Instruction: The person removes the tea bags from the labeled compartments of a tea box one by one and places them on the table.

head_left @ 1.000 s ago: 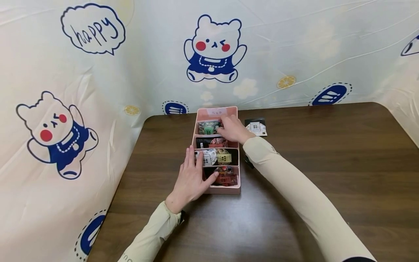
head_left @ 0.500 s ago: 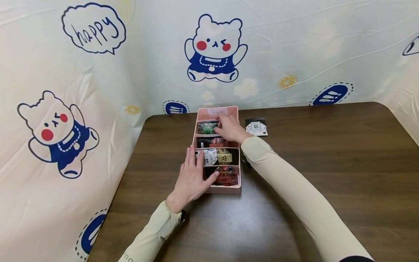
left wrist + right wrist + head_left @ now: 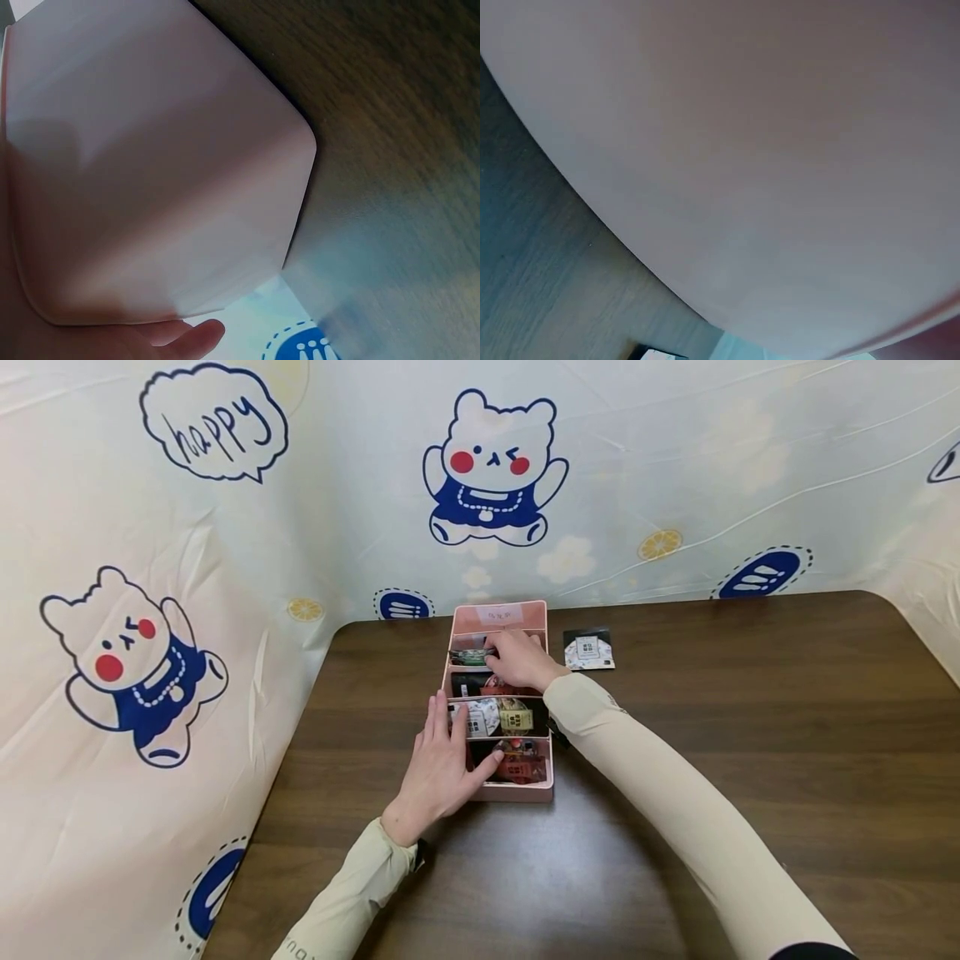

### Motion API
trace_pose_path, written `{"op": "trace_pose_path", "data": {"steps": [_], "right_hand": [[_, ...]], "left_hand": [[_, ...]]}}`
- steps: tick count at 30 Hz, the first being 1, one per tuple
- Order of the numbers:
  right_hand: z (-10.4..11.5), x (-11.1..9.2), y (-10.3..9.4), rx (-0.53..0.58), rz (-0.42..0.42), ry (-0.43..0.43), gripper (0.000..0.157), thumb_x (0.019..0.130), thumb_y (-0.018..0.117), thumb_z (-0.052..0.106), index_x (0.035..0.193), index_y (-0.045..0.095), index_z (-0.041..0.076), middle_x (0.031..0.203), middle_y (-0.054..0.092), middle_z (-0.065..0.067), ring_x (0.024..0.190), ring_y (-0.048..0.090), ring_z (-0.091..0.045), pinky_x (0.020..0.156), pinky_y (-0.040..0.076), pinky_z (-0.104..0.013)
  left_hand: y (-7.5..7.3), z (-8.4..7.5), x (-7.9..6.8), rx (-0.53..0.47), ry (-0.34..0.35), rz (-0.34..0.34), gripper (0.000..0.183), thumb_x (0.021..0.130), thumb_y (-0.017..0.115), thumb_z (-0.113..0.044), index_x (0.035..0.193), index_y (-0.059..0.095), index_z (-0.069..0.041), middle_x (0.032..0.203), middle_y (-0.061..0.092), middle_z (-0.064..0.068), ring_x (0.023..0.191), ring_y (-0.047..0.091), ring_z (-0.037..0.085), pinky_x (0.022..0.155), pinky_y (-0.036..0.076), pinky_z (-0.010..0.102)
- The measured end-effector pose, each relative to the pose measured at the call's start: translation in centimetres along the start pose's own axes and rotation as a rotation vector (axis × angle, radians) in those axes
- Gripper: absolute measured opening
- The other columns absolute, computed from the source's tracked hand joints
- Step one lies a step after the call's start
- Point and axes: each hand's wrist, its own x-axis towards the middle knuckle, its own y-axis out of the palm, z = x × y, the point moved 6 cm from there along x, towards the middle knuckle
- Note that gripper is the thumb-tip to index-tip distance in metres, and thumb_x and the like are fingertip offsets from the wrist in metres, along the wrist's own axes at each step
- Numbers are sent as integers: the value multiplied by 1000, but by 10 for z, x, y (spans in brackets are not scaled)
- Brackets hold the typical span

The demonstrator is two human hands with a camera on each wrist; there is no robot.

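So there's a long pink box (image 3: 517, 793) sitting on the tabletop (image 3: 750, 685), split by dividers, with sachets in it. Nearest slot has reddish sachets (image 3: 522, 768), next one up a white sachet (image 3: 477, 722) beside a yellow-labelled sachet (image 3: 516, 718), then a black-and-red sachet (image 3: 467, 686). Right hand (image 3: 523, 660) is in the slot beyond that — fingers curled, thumb and fingers pinching the right end of a green sachet (image 3: 468, 657). Left hand (image 3: 437, 768) is spread, straight fingers along the left rim, thumb over the nearest slot. One loose black-and-white sachet (image 3: 588, 649) lies right of the box.
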Motion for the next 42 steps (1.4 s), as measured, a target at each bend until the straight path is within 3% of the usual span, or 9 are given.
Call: {"op": "trace_pose_path", "data": {"steps": [16,22,27,32,42], "right_hand": [[-1,-3,3,-26,-22,10,20,100,48,24,91,63,16,80,61,-1,79,56,-21,78,31,-39],[0,-7,-2,-22,-65,-28,20,100,50,23,104,67,16,87,66,0,78,58,-19,85,38,-43],[0,-11,-14,-14,-126,-48,21,100,50,23,110,67,14,97,69,-2,75,58,-19,87,41,-43],[-1,-19,-33,18,-189,-62,25,101,48,24,116,64,12,85,67,-4,64,54,-20,75,42,-38],[-8,-43,-77,105,-276,-89,24,101,47,21,114,63,9,89,65,-6,74,54,-23,73,43,-38]], "left_hand": [[3,-1,-2,-7,-4,-2,94,88,38,-73,153,24,-6,162,-4,19,151,0,34,109,31,61],[3,1,-3,-24,-18,-10,94,88,39,-73,153,24,-7,163,-5,18,151,0,33,107,31,63],[2,2,-4,-25,-20,-17,94,88,40,-72,153,24,-7,163,-4,18,151,1,33,107,32,63],[2,2,-3,-25,-12,-23,93,89,41,-72,153,24,-7,162,-3,19,151,1,33,106,32,63],[0,2,1,-27,-3,-16,94,88,39,-74,153,25,-7,163,-4,18,151,0,33,108,31,62]]}}
